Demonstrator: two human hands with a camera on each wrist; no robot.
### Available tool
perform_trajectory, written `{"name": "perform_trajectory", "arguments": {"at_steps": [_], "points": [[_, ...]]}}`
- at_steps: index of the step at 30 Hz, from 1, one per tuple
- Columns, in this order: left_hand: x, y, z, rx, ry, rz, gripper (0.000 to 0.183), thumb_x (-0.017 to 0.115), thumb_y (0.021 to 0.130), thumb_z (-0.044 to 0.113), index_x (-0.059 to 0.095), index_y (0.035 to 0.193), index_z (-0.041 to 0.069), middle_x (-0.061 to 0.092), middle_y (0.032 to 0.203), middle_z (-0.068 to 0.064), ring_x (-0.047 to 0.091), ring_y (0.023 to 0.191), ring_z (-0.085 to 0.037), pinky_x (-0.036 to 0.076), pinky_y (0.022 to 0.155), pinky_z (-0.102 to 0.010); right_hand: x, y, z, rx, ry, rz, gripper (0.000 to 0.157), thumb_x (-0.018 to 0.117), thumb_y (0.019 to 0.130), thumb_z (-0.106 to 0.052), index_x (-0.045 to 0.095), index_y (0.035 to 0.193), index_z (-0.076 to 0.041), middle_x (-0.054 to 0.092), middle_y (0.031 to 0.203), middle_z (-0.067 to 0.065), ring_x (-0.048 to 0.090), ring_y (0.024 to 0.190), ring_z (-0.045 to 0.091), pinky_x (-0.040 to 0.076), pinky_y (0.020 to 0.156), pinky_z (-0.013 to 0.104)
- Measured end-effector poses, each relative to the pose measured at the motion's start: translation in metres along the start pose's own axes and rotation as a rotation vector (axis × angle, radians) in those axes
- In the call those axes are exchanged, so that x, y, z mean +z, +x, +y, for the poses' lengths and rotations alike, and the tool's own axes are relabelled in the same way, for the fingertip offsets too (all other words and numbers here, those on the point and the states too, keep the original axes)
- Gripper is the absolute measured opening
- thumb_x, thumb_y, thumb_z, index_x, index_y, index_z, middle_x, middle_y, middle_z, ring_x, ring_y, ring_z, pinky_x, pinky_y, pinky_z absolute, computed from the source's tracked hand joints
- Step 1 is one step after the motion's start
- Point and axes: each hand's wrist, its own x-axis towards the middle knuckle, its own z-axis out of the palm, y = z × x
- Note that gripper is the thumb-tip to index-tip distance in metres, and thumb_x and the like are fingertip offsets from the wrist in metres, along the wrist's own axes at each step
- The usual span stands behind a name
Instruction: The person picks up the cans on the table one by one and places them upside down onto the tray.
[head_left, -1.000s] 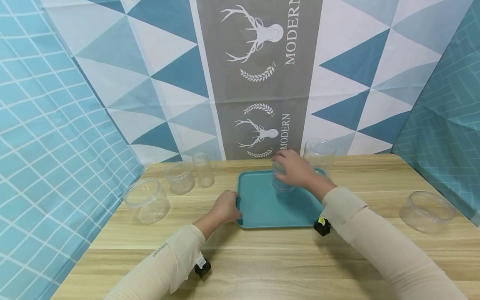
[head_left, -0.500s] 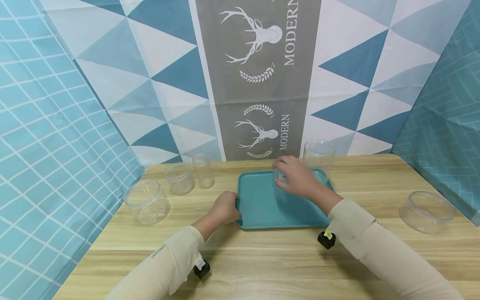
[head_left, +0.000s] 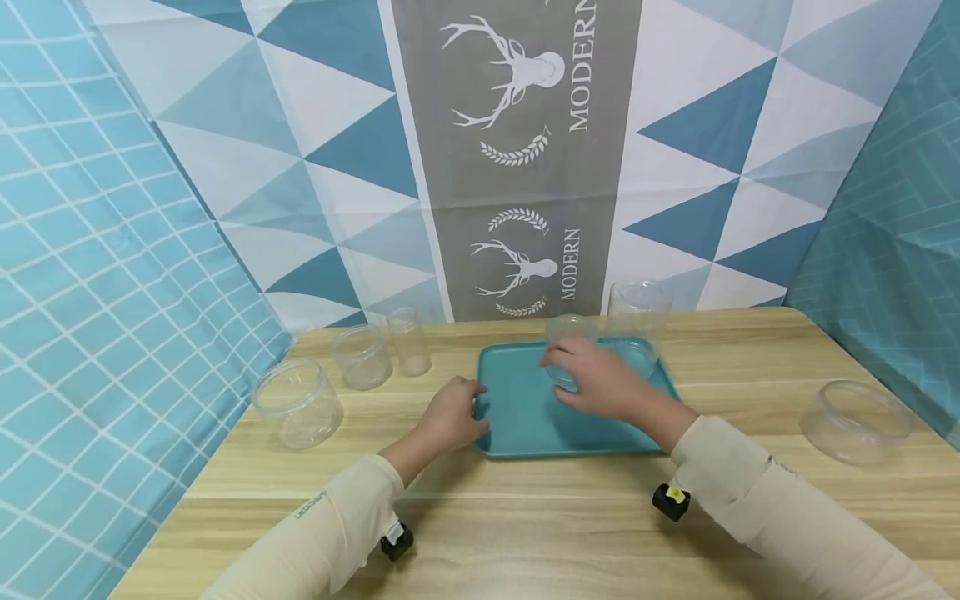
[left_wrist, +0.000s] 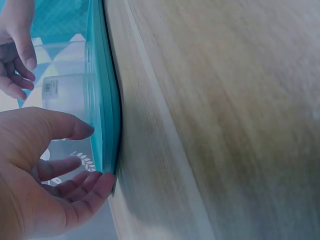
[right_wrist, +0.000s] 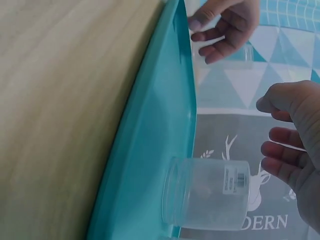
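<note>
A clear plastic jar with a small barcode label stands on the teal tray, its ridged end down. My right hand hovers just in front of this jar, fingers loosely bent and apart from it, as the right wrist view shows. At the tray's left edge is my left hand, thumb and fingers spread; in the left wrist view its fingertips lie right at the rim. A taller clear jar overlaps the tray's back right corner.
To the left stand a wide clear jar, a smaller jar and a narrow tall one. Another low, wide clear jar sits far right on the wooden table. Patterned cloth hangs behind.
My right hand has let go of the labelled jar and drawn back toward me, right of where it was. The left hand's fingers have loosened from the tray edge.
</note>
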Motion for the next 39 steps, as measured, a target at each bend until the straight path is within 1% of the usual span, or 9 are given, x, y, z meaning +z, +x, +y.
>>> {"name": "perform_trajectory", "arguments": {"at_steps": [2,4,9,13,18,20,26,34,39], "points": [[-0.001,-0.001,0.001,0.012,0.003,0.01,0.047,0.077,0.079,0.011,0.062,0.121,-0.003,0.058,0.109,-0.016,0.053,0.081,-0.018,0.05,0.076,-0.035,-0.001,-0.001,-0.004,-0.013,0.007,-0.023,0.031,0.076,0.08,-0.012,0.067,0.109,-0.004,0.062,0.109,0.008,0.06,0.101,0.025,0.053,0.084,0.039],[-0.001,-0.002,0.0,0.041,0.004,0.029,0.044,0.077,0.079,0.011,0.063,0.119,-0.003,0.058,0.109,-0.015,0.054,0.081,-0.019,0.05,0.074,-0.034,-0.001,-0.001,-0.007,-0.022,0.015,-0.038,0.033,0.077,0.08,-0.013,0.066,0.11,-0.005,0.062,0.11,0.008,0.06,0.103,0.025,0.052,0.088,0.039],[-0.002,-0.003,-0.004,0.168,-0.019,0.115,0.034,0.076,0.079,0.008,0.066,0.111,-0.001,0.061,0.105,-0.016,0.061,0.088,-0.024,0.053,0.076,-0.037,-0.001,-0.002,-0.014,-0.014,0.026,-0.069,0.039,0.077,0.081,-0.016,0.064,0.116,-0.005,0.061,0.116,0.008,0.058,0.108,0.026,0.052,0.089,0.04],[-0.004,-0.003,-0.008,0.242,-0.037,0.17,0.025,0.074,0.08,0.007,0.067,0.104,0.001,0.062,0.1,-0.014,0.063,0.089,-0.028,0.053,0.077,-0.039,-0.001,-0.002,-0.018,-0.014,0.047,-0.054,0.042,0.078,0.08,-0.019,0.064,0.118,-0.005,0.061,0.116,0.007,0.058,0.109,0.025,0.052,0.089,0.039],[-0.009,-0.005,-0.011,0.291,-0.033,0.219,0.019,0.071,0.081,0.007,0.069,0.1,0.005,0.063,0.099,-0.009,0.064,0.087,-0.024,0.054,0.075,-0.037,-0.001,-0.003,-0.022,-0.006,0.064,-0.038,0.041,0.077,0.082,-0.022,0.065,0.117,-0.006,0.061,0.116,0.006,0.058,0.109,0.024,0.051,0.091,0.039],[-0.012,-0.005,-0.013,0.311,-0.017,0.24,0.018,0.072,0.08,0.008,0.07,0.099,0.006,0.063,0.1,-0.007,0.064,0.087,-0.022,0.054,0.076,-0.036,-0.001,-0.003,-0.023,0.001,0.067,-0.033,0.042,0.077,0.082,-0.024,0.064,0.118,-0.006,0.061,0.116,0.006,0.058,0.11,0.023,0.051,0.091,0.039],[-0.02,-0.005,-0.018,0.384,0.029,0.287,0.02,0.074,0.079,0.01,0.07,0.097,0.005,0.063,0.101,-0.008,0.063,0.092,-0.025,0.052,0.082,-0.04,0.001,-0.005,-0.026,0.018,0.08,-0.01,0.045,0.079,0.081,-0.025,0.064,0.119,-0.008,0.06,0.118,0.004,0.057,0.112,0.023,0.05,0.093,0.039],[-0.032,-0.005,-0.025,0.421,0.076,0.354,0.022,0.076,0.078,0.011,0.069,0.098,0.003,0.063,0.103,-0.01,0.061,0.097,-0.028,0.05,0.086,-0.043,0.002,-0.007,-0.029,0.005,0.09,0.017,0.047,0.08,0.08,-0.027,0.063,0.12,-0.006,0.061,0.118,0.005,0.057,0.113,0.023,0.049,0.094,0.039],[-0.039,-0.005,-0.03,0.403,0.092,0.381,0.024,0.076,0.077,0.01,0.068,0.099,0.004,0.062,0.104,-0.01,0.058,0.1,-0.031,0.049,0.087,-0.045,0.004,-0.008,-0.032,-0.006,0.092,0.019,0.048,0.079,0.08,-0.028,0.063,0.12,-0.006,0.06,0.119,0.005,0.056,0.114,0.023,0.048,0.096,0.039]]}}
